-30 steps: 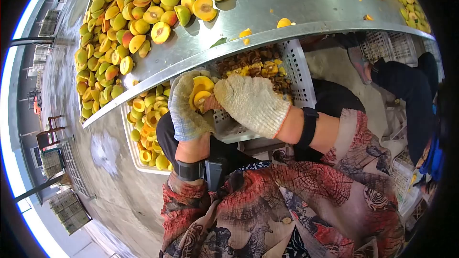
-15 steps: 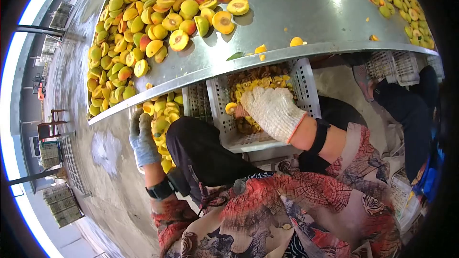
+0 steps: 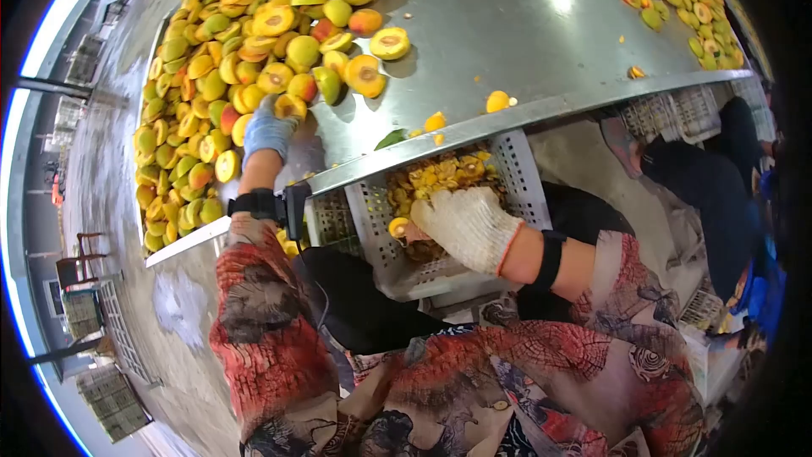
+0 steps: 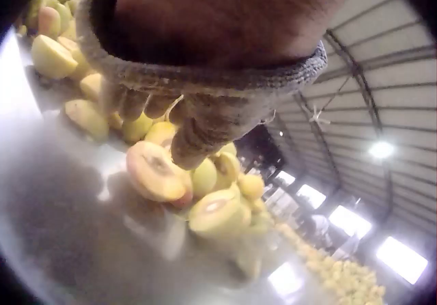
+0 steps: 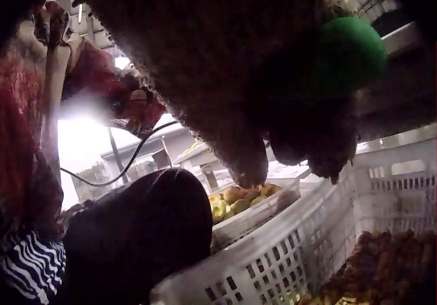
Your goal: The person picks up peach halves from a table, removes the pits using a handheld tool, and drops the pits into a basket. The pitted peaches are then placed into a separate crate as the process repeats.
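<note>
Your left hand [image 3: 269,134] has swung up to the fruit half [image 3: 289,107] on the table [image 3: 474,30]; I can't tell whether it's clamped. Crowding neighbours could spoil the pinch. Right, your right hand [image 3: 469,230] grips a green-ended object [image 5: 351,51]; slack fingers could drop it.

Head view downward; wrist views close, seemingly tilted

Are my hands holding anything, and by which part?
Your left hand touches a fruit half at its edge; grip unclear. Your right hand seems to hold a green thing and a yellow piece; where is hidden.
</note>
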